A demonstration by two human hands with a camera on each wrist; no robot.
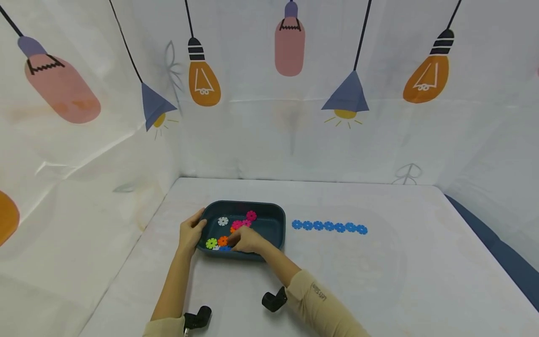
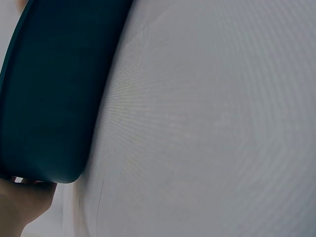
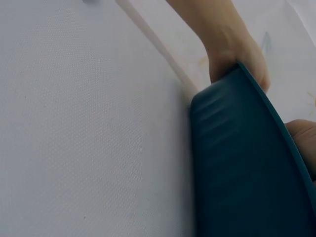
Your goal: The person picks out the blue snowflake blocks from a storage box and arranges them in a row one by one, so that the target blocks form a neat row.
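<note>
A dark teal tray (image 1: 269, 229) sits on the white table with loose flower-shaped plastic pieces in it. My left hand (image 1: 191, 232) grips the tray's left end; the left wrist view shows that hand (image 2: 29, 205) against the tray's end wall (image 2: 54, 98). Over the near wall, my right hand (image 1: 248, 241) reaches in, fingers bent down among the pieces. Its fingertips are hidden, so any hold is unclear. Close to them lie an orange piece (image 1: 222, 241), a yellow-green piece (image 1: 211, 243) and blue pieces (image 1: 225, 248). Farther back are a white piece (image 1: 223, 221) and pink pieces (image 1: 251, 215).
Right of the tray, several blue flower pieces (image 1: 329, 226) form a nearly straight row on the table (image 1: 379, 281). A white sheet (image 1: 252, 135) printed with lamps hangs behind and at the sides. Small black devices (image 1: 274, 299) are worn near both wrists.
</note>
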